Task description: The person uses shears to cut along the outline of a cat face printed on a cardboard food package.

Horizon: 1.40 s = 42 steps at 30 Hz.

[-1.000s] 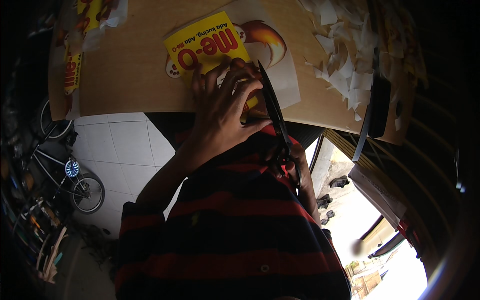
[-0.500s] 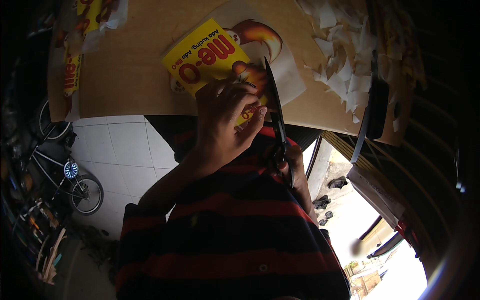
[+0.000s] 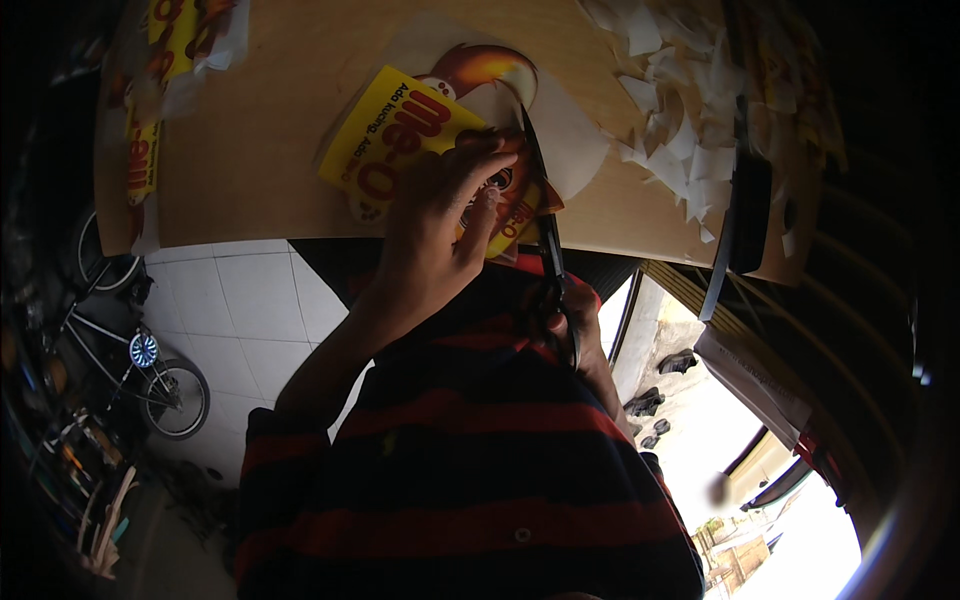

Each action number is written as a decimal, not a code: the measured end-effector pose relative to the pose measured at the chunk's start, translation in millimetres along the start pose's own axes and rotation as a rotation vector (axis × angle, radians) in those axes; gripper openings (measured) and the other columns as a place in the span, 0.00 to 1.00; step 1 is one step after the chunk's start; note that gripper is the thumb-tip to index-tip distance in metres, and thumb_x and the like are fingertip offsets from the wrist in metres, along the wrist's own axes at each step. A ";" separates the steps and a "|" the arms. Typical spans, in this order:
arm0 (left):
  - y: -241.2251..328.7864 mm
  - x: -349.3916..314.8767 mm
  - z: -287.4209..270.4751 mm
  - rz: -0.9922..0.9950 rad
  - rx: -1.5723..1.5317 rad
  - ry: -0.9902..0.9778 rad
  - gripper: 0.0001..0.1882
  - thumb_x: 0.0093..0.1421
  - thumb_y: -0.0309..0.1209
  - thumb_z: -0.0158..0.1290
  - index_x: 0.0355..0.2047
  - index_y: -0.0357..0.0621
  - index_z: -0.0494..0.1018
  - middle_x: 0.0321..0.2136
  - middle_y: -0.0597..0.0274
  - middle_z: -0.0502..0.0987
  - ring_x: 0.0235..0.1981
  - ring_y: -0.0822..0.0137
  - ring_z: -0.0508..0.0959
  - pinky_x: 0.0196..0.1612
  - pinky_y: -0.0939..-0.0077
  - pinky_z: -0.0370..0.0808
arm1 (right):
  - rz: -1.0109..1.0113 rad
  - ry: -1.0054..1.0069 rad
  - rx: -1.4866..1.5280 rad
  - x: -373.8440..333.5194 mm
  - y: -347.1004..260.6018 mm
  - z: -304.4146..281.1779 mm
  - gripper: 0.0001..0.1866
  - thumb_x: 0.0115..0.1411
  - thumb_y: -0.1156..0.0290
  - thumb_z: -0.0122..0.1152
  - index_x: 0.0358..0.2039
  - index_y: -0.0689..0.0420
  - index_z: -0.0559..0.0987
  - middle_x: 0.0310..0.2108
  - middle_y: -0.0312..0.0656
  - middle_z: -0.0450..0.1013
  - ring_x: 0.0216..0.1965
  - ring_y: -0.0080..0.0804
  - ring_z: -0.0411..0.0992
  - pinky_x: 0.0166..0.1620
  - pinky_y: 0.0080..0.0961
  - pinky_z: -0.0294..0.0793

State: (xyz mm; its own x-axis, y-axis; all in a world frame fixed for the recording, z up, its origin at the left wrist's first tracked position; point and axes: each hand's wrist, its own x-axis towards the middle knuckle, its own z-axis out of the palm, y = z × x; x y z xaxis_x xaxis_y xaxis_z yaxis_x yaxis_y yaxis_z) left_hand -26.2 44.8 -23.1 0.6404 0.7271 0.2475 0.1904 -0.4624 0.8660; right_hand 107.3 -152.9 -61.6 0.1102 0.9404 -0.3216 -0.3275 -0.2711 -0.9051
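A yellow printed sticker sheet [image 3: 395,125] with red lettering and an orange cartoon animal lies at the table's near edge, a pale backing [image 3: 585,140] showing around the print. My left hand [image 3: 425,225] is over the sheet, its fingers bent and closed on the print's lower part. In my right hand [image 3: 585,318], just below the table edge, is a pair of black scissors [image 3: 547,235]. Their long blades point away from me along the right side of the print, next to my left fingertips. The grip on the handles is partly in shadow.
White paper scraps [image 3: 680,140] are heaped on the right of the wooden table [image 3: 270,130]. Nearby is a dark-handled cutting tool [image 3: 750,210]. More yellow printed pieces [image 3: 145,150] lie at the left edge. A bicycle [image 3: 140,350] stands on the tiled floor [image 3: 245,300].
The sheet has shifted slightly to the left and toward me. My left hand has moved left with it, and the scissors have shifted a little left.
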 end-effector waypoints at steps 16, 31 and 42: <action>2.0 -4.9 3.7 -0.021 -0.029 -0.024 0.16 0.61 0.20 0.49 0.50 0.38 0.71 0.41 0.50 0.77 0.32 0.57 0.80 0.35 0.67 0.76 | -0.012 0.035 -0.081 7.6 -10.3 5.8 0.35 0.55 0.34 0.60 0.25 0.61 0.72 0.14 0.34 0.66 0.14 0.19 0.62 0.19 0.19 0.60; 12.6 -11.7 0.2 -0.210 -0.087 -0.154 0.17 0.65 0.23 0.49 0.54 0.42 0.71 0.54 0.55 0.73 0.32 0.72 0.76 0.31 0.82 0.71 | 0.047 0.083 -0.073 12.9 -5.2 21.6 0.39 0.54 0.30 0.56 0.23 0.62 0.72 0.14 0.36 0.68 0.14 0.21 0.68 0.16 0.17 0.65; 20.9 -9.4 4.8 -0.241 -0.205 -0.118 0.19 0.64 0.24 0.51 0.56 0.41 0.68 0.58 0.49 0.68 0.21 0.78 0.67 0.33 0.81 0.71 | 0.051 0.126 -0.087 12.4 -10.4 25.0 0.40 0.52 0.30 0.58 0.29 0.64 0.76 0.17 0.32 0.70 0.17 0.19 0.70 0.20 0.17 0.66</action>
State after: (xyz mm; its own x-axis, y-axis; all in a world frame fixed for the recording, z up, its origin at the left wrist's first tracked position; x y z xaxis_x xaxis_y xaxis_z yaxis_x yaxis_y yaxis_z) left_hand -24.7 25.9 -9.4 0.6790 0.7340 -0.0164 0.2009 -0.1643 0.9657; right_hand 88.6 -133.3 -49.2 0.2141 0.8934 -0.3949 -0.2533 -0.3397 -0.9058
